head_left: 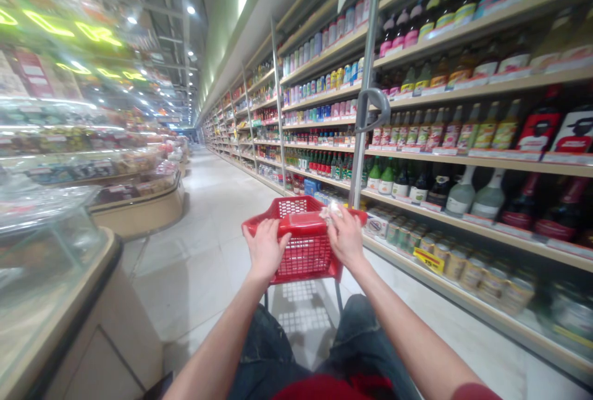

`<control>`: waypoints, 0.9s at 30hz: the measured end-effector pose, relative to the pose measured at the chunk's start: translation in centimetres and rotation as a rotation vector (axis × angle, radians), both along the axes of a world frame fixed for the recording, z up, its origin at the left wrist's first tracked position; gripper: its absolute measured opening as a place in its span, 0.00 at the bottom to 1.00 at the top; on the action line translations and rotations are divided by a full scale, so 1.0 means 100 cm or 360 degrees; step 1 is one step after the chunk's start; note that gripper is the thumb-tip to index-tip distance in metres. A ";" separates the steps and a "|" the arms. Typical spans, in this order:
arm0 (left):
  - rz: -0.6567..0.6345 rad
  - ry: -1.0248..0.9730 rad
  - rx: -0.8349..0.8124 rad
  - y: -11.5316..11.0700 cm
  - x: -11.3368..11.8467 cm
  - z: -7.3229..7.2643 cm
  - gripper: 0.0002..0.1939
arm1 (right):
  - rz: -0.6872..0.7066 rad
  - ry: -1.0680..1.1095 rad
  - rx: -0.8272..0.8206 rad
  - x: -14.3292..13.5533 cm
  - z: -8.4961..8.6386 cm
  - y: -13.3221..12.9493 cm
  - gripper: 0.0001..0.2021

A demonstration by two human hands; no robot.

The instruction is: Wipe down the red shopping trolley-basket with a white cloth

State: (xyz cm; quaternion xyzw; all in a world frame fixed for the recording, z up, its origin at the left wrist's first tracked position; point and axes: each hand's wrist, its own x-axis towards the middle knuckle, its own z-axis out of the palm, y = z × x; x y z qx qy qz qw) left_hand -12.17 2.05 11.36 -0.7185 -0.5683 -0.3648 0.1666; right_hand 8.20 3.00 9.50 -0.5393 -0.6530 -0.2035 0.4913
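Observation:
A red plastic shopping cart (308,255) stands right in front of me, and its lattice basket looks bare inside where I can see it. My left hand (266,242) grips the left end of the cart handle (299,222), fingers curled over the top and thumb toward the middle. Near the handle's right end, my right hand (345,236) pinches a crumpled white tissue (331,210) against the red plastic. The wad sticks out past the fingertips; the fingers partly hide it.
Long shelves of bottles and cans (426,128) line the right side, close to the cart. A metal post (365,110) carries a grey loop. Glass-topped counters (60,264) and food displays (139,196) stand on the left. The pale tiled aisle (204,184) stretches ahead.

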 end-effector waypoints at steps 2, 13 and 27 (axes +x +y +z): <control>0.0005 -0.0014 0.0002 0.001 0.001 -0.001 0.18 | -0.0123 0.0085 -0.0023 0.014 -0.001 0.002 0.15; 0.0003 0.0050 0.0003 0.001 0.005 0.000 0.18 | 0.0248 -0.0235 0.0034 -0.044 -0.008 -0.017 0.18; 0.0005 0.0130 -0.0085 -0.002 0.012 0.000 0.21 | 0.0296 -0.0138 0.0118 -0.047 -0.009 -0.017 0.19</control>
